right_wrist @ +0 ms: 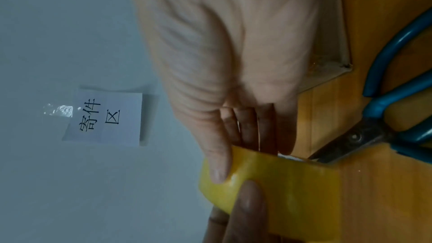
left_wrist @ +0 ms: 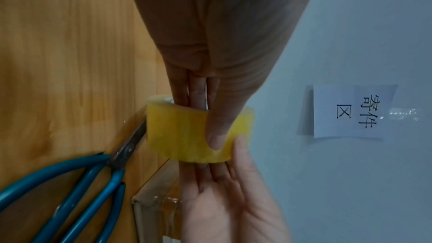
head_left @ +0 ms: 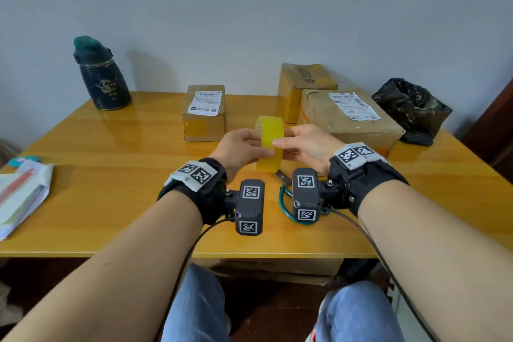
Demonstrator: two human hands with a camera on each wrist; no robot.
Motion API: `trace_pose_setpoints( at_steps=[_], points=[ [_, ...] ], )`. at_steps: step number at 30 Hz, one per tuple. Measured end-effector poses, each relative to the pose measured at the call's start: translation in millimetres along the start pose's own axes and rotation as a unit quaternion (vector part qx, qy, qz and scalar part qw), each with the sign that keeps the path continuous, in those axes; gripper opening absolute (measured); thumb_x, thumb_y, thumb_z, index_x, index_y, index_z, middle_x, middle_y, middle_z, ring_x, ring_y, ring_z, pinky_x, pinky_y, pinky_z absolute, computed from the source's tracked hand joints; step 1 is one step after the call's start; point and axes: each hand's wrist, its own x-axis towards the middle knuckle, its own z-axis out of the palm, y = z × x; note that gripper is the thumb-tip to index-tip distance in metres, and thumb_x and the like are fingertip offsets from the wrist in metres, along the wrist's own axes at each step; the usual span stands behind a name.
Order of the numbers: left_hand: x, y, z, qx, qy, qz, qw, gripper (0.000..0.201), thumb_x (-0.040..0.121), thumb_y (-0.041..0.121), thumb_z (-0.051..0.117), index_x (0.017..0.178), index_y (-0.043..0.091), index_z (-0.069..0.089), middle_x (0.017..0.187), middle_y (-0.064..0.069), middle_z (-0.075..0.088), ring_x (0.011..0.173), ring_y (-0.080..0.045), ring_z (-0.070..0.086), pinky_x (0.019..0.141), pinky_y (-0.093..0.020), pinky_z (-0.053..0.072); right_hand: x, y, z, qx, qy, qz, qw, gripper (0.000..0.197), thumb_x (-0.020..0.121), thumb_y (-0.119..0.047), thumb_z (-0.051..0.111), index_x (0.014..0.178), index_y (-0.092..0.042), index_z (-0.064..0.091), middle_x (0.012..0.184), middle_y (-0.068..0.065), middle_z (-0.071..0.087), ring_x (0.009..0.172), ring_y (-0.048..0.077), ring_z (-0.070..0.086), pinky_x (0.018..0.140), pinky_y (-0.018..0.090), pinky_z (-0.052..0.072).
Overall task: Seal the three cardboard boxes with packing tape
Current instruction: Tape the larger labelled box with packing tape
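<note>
Both hands, left hand and right hand, grip the yellow tape roll upright on edge, its core axis running hand to hand. It is held above the bench, with open bench between it and the small labelled box behind.

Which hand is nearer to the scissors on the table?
Right. The right hand is above the scissors; their blade shows below its wrist. The left hand is farther left. Both hold the tape.

Three cardboard boxes, one yellow tape roll, one pair of scissors, one dark bottle, one black bag, one paper stack, one wall note, two hands.
</note>
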Motion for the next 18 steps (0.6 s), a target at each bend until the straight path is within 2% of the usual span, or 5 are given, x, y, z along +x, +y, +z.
trace_pose_setpoints(
  at_steps=[4,7,9,14,18],
  points=[
    [0.7,-5.4,12.5,0.007,-0.008,0.025,1.0,0.035,0.069,-0.011,0.077,0.089,0.01,0.057,0.102,-0.018,0.069,0.092,-0.027,0.067,0.082,-0.033,0.055,-3.9,0.0,-0.5,0.066,0.038,0.011,0.997,0.023,0.089,-0.018,0.065,0.106,-0.003,0.063,0.093,0.012,0.069,0.085,0.024,0.065,0.088,0.044,0.052],
    [2.1,-7.7,17.8,-0.017,-0.038,0.035,0.998,0.037,0.068,-0.014,0.075,0.086,0.012,0.056,0.096,-0.015,0.069,0.088,-0.026,0.067,0.073,-0.03,0.054,-4.5,-4.3,-1.4,0.084,0.044,0.013,0.995,0.028,0.091,-0.03,0.062,0.107,-0.007,0.064,0.101,0.013,0.07,0.089,0.025,0.067,0.08,0.04,0.056],
    [2.3,-7.4,20.7,-0.039,-0.053,0.027,0.997,0.034,0.071,-0.013,0.074,0.088,0.011,0.057,0.094,-0.015,0.071,0.085,-0.027,0.068,0.077,-0.033,0.056,-4.7,-6.1,-3.6,0.099,0.042,0.021,0.994,0.03,0.094,-0.033,0.058,0.111,-0.009,0.062,0.109,0.015,0.069,0.096,0.028,0.066,0.086,0.045,0.054],
    [3.9,-7.8,24.3,-0.099,-0.053,-0.025,0.993,0.002,0.089,0.011,0.065,0.089,0.01,0.063,0.082,-0.004,0.072,0.073,-0.013,0.068,0.07,-0.02,0.057,-9.6,1.5,-13.9,0.083,0.007,0.035,0.996,0.032,0.095,-0.023,0.057,0.119,-0.003,0.059,0.112,0.02,0.066,0.093,0.032,0.066,0.088,0.051,0.052],
    [5.7,-13.0,25.8,-0.152,-0.019,-0.061,0.986,0.011,0.092,0.018,0.062,0.091,0.008,0.066,0.082,-0.007,0.073,0.068,-0.013,0.07,0.06,-0.02,0.056,-12.4,9.6,-14.8,0.06,-0.029,0.02,0.998,0.026,0.097,-0.008,0.05,0.121,-0.003,0.058,0.116,0.022,0.063,0.103,0.035,0.063,0.094,0.055,0.048]
  ],
)
